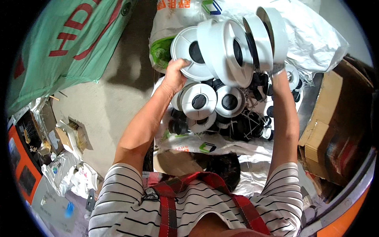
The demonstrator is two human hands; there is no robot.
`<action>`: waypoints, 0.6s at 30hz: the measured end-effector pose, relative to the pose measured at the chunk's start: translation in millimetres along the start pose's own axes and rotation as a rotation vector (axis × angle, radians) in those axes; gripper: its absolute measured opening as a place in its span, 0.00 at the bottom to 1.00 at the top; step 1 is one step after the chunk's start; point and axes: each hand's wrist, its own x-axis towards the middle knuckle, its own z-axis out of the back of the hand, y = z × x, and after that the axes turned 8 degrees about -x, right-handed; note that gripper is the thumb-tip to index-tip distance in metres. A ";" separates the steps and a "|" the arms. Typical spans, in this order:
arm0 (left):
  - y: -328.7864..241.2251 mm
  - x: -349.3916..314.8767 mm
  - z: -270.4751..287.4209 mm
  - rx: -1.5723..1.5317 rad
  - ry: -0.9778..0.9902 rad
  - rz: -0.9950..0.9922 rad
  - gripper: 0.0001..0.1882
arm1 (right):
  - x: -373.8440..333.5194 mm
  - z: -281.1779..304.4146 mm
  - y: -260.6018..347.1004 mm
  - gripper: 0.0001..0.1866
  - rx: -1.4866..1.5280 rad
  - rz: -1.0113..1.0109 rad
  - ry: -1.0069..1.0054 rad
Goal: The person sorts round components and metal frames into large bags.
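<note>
Between my two hands a tilted row of white round plastic parts (223,51) with black centres is held above a pile. My left hand (175,74) grips the rim of the leftmost part, thumb on its face. At the right end, my right hand (278,71) is mostly hidden behind the last white rings (275,33); its fingers do not show. Below the row lie more white round parts (199,101) with black middles. Black round pieces (241,128) and thin pale sticks lie beside them, on a white printed sack (233,148).
A large white woven sack (306,43) lies at the back. Green sheeting (51,47) hangs at the left, over grey floor (102,110). Open cardboard boxes (325,118) stand at the right. Plastic bags (65,173) and an orange-edged object (23,166) are at the lower left.
</note>
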 end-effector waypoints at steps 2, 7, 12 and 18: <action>-11.0 -23.1 -4.6 0.038 0.019 0.070 0.22 | -47.4 5.1 3.6 0.22 0.063 -0.050 -0.047; -51.8 -106.7 -62.4 0.139 0.092 0.110 0.24 | -178.5 -7.1 53.5 0.24 0.129 -0.074 -0.111; -130.7 -195.0 -185.5 0.117 0.223 0.105 0.22 | -296.2 -62.3 189.6 0.25 0.176 0.102 -0.086; -319.2 -331.5 -339.1 0.249 0.588 -0.339 0.31 | -402.8 -229.3 425.4 0.27 0.100 0.508 0.201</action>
